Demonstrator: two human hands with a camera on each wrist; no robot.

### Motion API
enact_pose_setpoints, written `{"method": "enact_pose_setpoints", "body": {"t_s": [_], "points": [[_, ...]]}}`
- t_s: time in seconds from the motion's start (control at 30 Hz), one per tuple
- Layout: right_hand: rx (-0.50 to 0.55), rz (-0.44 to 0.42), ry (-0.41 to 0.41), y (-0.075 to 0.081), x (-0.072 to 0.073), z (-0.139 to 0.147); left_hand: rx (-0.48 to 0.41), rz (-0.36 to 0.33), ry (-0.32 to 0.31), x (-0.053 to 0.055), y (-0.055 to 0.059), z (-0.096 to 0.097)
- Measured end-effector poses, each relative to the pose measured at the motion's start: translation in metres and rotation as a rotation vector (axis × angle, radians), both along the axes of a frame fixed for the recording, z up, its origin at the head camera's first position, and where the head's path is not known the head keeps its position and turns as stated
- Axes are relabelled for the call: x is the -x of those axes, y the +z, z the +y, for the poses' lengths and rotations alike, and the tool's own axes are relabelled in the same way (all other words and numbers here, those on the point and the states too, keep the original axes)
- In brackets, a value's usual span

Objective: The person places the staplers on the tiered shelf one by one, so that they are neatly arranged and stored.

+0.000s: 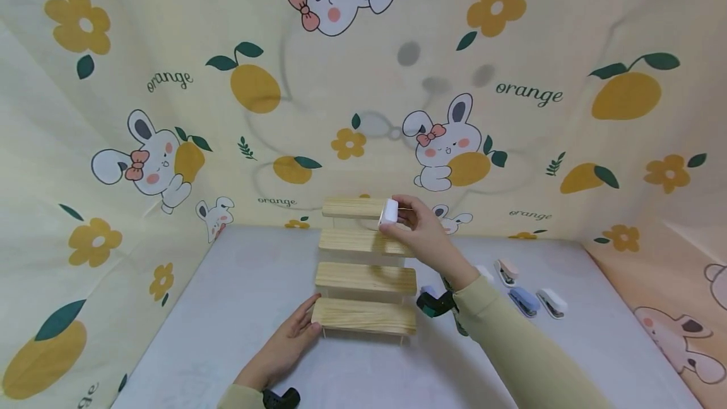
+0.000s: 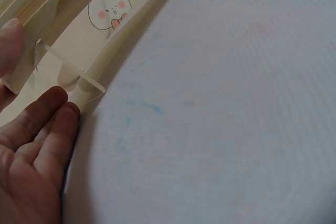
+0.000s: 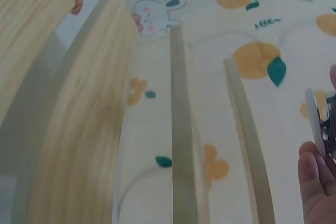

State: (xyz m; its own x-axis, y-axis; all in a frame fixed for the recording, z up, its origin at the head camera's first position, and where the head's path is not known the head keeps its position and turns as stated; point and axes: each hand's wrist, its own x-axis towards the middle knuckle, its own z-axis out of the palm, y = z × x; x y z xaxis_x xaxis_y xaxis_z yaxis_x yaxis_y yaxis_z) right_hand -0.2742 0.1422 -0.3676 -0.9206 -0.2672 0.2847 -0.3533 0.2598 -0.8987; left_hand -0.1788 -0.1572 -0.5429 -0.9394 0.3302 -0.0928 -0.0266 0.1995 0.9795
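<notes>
A four-step wooden display rack (image 1: 365, 278) stands on the white table. My left hand (image 1: 289, 336) grips the left end of its lowest step, the thumb at the front edge. In the left wrist view, the other fingers (image 2: 55, 135) lie beside the rack, below the thumb. My right hand (image 1: 423, 226) holds a small white stapler (image 1: 389, 212) between thumb and fingers, at the right end of the top step. In the right wrist view the stapler (image 3: 316, 119) shows its metal inside, apart from the upper steps (image 3: 249, 140).
Several staplers lie on the table to the right: a pinkish one (image 1: 506, 272), a blue one (image 1: 524, 302) and a white one (image 1: 552, 303). More things are partly hidden behind my right forearm. A patterned cloth (image 1: 363, 112) hangs behind the table.
</notes>
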Motion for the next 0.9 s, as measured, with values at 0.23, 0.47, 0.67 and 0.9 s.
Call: {"method": "enact_pose_setpoints", "body": {"t_s": [0.23,0.47,0.67,0.9], "points": [[0.002,0.064,-0.008,0.001,0.021,-0.043,-0.007,0.008,0.004,0.001,-0.003,-0.004],[-0.108,0.12,-0.004,0.0,0.04,-0.068,-0.025,0.006,-0.012,0.001,-0.004,-0.004],[-0.167,0.078,0.006,0.0,0.051,-0.079,-0.056,0.003,-0.025,0.003,-0.005,-0.003],[-0.229,0.033,0.023,-0.001,0.058,-0.088,-0.058,0.003,-0.029,0.004,-0.006,-0.004]]}}
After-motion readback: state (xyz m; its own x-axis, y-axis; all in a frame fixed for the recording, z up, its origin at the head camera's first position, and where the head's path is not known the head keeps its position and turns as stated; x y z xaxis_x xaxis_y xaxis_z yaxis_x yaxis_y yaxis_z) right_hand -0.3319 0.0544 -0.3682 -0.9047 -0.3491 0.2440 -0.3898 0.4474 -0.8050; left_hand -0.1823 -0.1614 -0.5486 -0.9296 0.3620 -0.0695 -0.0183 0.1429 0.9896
